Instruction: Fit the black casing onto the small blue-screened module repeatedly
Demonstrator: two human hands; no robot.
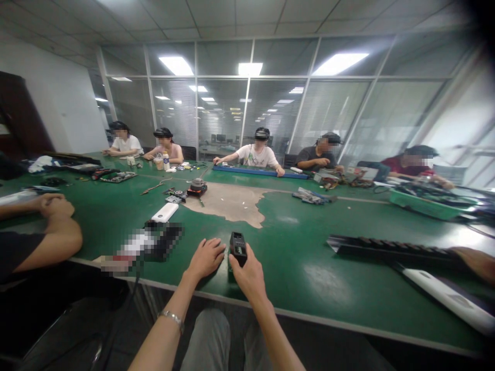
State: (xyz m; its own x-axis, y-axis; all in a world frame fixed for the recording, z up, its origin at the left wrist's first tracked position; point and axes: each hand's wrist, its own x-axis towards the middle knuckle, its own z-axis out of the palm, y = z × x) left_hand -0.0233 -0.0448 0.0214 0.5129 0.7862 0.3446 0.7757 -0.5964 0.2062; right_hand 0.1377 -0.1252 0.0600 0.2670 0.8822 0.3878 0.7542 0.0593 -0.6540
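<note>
My right hand (pixel 249 270) is wrapped around a small black boxy device (pixel 237 246), tilted up at the near part of the green table (pixel 294 288). Cut-outs show on the device's face, with something greenish visible inside the lower one; its exact kind is unclear. Just left of it, my left hand (pixel 207 256) lies palm down on the tabletop with its fingers stretched forward. Those fingertips are close to the device but apart from it, and nothing shows in that hand.
A white power bank (pixel 165 212) lies ahead on the left, near a black device with a round top (pixel 197 186). Long black strips (pixel 386 248) and a white elongated casing (pixel 450 299) lie right. A green basket (pixel 429 205) holds cables. Co-workers sit around the table.
</note>
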